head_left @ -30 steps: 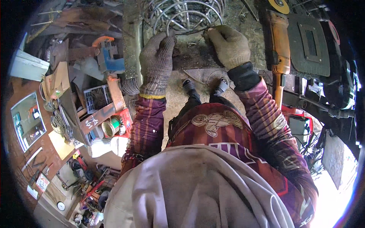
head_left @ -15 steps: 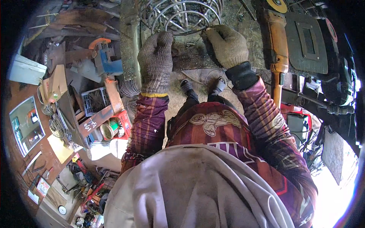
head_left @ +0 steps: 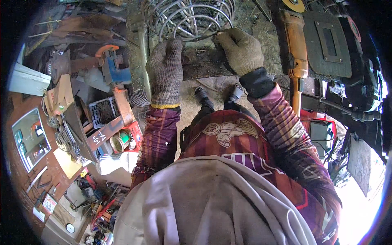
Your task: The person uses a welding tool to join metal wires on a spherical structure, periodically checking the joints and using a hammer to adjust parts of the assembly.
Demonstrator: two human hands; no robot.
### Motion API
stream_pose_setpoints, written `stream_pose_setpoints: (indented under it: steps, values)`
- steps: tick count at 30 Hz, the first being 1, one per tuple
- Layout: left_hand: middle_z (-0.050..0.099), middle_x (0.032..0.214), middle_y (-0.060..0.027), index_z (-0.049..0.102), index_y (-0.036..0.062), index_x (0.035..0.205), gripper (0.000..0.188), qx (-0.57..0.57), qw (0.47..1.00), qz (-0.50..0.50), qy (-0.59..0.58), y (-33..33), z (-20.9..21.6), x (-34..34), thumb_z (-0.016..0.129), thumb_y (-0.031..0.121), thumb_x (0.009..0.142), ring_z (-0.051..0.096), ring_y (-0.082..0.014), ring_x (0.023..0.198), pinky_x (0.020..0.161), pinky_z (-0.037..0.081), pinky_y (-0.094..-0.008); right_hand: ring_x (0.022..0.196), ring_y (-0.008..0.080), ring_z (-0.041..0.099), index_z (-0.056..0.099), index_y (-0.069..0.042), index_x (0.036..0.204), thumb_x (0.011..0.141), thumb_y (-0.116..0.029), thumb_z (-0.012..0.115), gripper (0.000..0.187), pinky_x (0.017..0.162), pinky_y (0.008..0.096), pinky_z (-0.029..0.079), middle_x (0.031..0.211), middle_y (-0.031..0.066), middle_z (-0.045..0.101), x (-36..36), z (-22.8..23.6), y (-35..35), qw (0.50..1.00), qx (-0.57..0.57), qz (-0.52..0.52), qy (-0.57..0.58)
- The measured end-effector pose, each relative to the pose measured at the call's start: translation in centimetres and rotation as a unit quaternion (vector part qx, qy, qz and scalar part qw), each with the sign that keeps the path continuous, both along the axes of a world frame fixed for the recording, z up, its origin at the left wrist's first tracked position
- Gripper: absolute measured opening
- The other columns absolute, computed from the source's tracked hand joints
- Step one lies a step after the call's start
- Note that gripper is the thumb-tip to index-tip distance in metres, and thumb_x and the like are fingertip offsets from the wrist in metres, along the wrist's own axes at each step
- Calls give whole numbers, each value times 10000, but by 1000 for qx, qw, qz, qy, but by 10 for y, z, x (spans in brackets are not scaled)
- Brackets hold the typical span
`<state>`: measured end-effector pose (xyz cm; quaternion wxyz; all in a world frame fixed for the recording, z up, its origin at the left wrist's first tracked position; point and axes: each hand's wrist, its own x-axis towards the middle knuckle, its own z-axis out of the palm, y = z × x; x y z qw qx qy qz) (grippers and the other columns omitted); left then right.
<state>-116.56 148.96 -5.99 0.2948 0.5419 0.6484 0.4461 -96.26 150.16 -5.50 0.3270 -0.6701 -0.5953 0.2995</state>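
A cage of bent metal rings and rods point(head_left: 195, 17) lies on the workbench at the top, its near ring toward me. My left hand point(head_left: 164, 69), in a knitted grey glove with a yellow cuff edge, is closed at the ring's left end. At its right end my right hand point(head_left: 241, 51), in a similar glove, pinches the near wire between thumb and fingers. The left fingertips are partly hidden behind the glove. Both hands hover at the bench's near edge.
An orange angle grinder point(head_left: 297, 45) and a dark welding mask point(head_left: 328, 45) lie to the right on the workbench point(head_left: 261, 30). A blue clamp-like tool point(head_left: 116, 71), a white crate point(head_left: 102, 112) and a red box point(head_left: 134, 132) stand to the left. My sandalled feet are below the bench.
Both hands and the cage have shifted slightly toward me and to the left. The grip looks the same.
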Motion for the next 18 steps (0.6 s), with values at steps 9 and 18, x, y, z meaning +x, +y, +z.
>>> stream_pose_setpoints:
  steps: [9,18]
  values:
    - [680,861,-66,694,-6,1013,265,-3,998,5,-57,-4,-2,2,692,246,931,625,-160,777,704,501,-315,918,384,686,741,-110,1045,890,-454,625,394,796,442,550,947,190,710,-2,2,0,1000,-2,-3,2]
    - [669,833,-40,680,-11,958,183,53,998,-14,-21,-2,-4,0,701,167,922,586,-107,746,672,486,-288,929,390,683,740,-122,1040,893,-484,593,417,803,448,547,944,196,709,-2,3,0,1000,-16,-14,-13]
